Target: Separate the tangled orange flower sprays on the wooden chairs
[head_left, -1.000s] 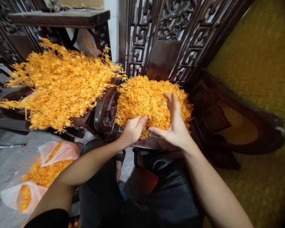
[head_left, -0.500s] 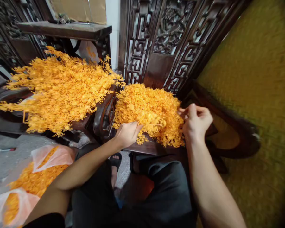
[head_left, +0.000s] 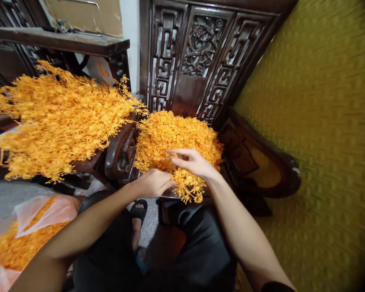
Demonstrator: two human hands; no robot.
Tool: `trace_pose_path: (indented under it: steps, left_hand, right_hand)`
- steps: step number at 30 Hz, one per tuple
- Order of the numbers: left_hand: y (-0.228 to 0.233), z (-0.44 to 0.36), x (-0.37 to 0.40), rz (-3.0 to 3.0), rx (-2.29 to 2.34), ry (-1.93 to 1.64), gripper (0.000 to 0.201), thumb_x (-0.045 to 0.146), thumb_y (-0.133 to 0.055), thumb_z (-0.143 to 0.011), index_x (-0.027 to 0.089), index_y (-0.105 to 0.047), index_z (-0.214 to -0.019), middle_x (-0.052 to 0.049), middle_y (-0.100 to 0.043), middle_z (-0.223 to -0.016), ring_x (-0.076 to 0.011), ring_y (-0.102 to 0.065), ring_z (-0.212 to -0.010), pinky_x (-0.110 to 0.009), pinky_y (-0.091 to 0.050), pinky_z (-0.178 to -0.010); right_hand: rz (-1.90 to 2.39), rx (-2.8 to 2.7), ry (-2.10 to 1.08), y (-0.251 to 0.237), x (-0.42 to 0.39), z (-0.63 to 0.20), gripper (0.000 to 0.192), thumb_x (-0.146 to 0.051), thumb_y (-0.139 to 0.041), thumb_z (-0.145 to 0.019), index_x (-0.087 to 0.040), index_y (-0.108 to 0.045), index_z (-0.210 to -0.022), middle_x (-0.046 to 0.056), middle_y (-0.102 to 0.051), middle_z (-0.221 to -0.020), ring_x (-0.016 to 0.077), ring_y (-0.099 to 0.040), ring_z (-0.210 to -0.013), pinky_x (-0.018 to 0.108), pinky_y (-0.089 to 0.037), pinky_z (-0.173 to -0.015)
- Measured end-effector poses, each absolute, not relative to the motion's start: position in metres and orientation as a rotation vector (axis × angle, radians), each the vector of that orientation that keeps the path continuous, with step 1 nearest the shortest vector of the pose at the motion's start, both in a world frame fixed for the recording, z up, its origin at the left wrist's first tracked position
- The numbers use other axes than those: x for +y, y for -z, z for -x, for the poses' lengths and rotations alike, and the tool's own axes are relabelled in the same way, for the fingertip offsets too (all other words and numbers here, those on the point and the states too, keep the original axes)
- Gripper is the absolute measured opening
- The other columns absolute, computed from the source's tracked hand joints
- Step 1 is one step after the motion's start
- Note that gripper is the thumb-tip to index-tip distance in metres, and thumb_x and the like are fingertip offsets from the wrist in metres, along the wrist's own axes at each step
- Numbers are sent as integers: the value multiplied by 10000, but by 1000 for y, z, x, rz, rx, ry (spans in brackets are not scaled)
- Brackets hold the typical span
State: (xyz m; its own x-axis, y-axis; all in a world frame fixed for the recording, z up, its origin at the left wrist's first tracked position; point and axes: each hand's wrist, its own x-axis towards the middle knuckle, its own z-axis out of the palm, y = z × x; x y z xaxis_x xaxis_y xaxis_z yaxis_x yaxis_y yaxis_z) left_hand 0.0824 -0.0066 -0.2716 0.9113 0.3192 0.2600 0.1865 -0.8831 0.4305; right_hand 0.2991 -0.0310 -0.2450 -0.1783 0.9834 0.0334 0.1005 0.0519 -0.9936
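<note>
In my left hand (head_left: 156,182), closed with the fingers pinched, is the stem end of an orange artificial flower sprig (head_left: 189,188). The sprig's small blossoms spread to the right, over the front edge of the seat. My right hand (head_left: 196,162) hovers just above the sprig, thumb and forefinger curved toward each other near my left fingertips. A small orange bit shows between them, too small to name. Behind both hands, a dense heap of orange artificial flowers (head_left: 176,132) sits on a dark wooden chair (head_left: 114,162).
A larger pile of orange flower sprigs (head_left: 63,117) lies to the left. On the floor below it, a thin plastic bag (head_left: 48,215) holds more orange pieces. A dark side table (head_left: 63,40) and a carved chair back (head_left: 194,52) stand behind. A yellow woven surface (head_left: 316,121) is at right.
My right hand has moved left from the heap's right edge to beside my left hand. The left hand and its sprig have come lower and closer. The view has shifted slightly right.
</note>
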Motion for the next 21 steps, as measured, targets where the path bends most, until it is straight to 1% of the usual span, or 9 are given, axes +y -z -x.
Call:
trace_pose_path:
  steps: [1,3,7,9,11,13,16,18,21]
  left_hand:
    - [270,-82,-6,-2674,385,-439,445,384,-336,-1082,176,-558,-758,-20,-600,-678,-147,-542,-616,-313,-338,-614]
    - [266,-80,-5,-2661,402,-406,461,376,-320,-1082,177,-550,-735,-19,-577,-654,-145,-521,-600,-314,-331,-608]
    - [263,-71,-6,-2547,327,-432,505,389,-303,-1085,187,-473,-654,-1,-496,-591,-131,-474,-581,-313,-324,-621]
    - [264,-69,-6,-2507,333,-465,500,389,-309,-1085,188,-455,-651,5,-478,-588,-127,-456,-580,-312,-315,-626]
    - [265,-69,-5,-2496,359,-465,485,389,-327,-1080,189,-453,-657,7,-477,-595,-127,-444,-583,-312,-307,-625]
    - [267,-71,-3,-2487,367,-459,475,393,-334,-1076,189,-461,-666,4,-490,-611,-129,-444,-591,-309,-308,-624]
    - [267,-75,-2,-2462,335,-451,467,408,-337,-1075,186,-486,-693,0,-523,-644,-126,-464,-607,-300,-322,-628]
    - [266,-77,-4,-2452,339,-484,470,412,-335,-1074,185,-480,-689,2,-515,-634,-124,-456,-594,-300,-316,-618]
    - [262,-77,-9,-2409,305,-559,486,412,-332,-1073,189,-430,-652,12,-449,-593,-119,-421,-567,-305,-297,-602]
  right_hand:
    - [1227,-1344,-1219,246,-25,-302,414,-458,-869,-715,-204,-794,-1033,66,-780,-924,160,-678,-681,318,-571,-643]
    - [1281,-1025,-1052,247,-13,-318,289,-346,-915,-637,-164,-772,-810,46,-736,-754,129,-621,-559,290,-537,-545]
    - [1168,-522,-665,251,-2,-362,198,-200,-856,-661,-160,-706,-785,-11,-649,-666,69,-544,-496,222,-495,-492]
    - [1173,-559,-811,256,-9,-369,205,-190,-819,-670,-160,-708,-840,2,-660,-720,91,-578,-561,239,-520,-524]
    - [1180,-682,-1060,263,-21,-360,289,-213,-802,-672,-169,-724,-947,-3,-651,-758,100,-564,-596,240,-506,-515]
    - [1178,-804,-1291,268,-31,-341,332,-323,-782,-730,-189,-728,-1029,-14,-622,-750,97,-518,-591,213,-425,-459]
    - [1268,-1000,-1483,268,-30,-314,365,-515,-761,-791,-186,-729,-947,-10,-604,-681,97,-473,-548,213,-303,-420]
    - [1333,-1046,-1401,265,-20,-311,394,-541,-818,-747,-180,-699,-854,-27,-560,-593,89,-435,-496,223,-283,-419]
    - [1255,-763,-1039,259,0,-328,430,-575,-811,-757,-196,-609,-769,-90,-363,-475,68,-310,-423,217,-247,-394]
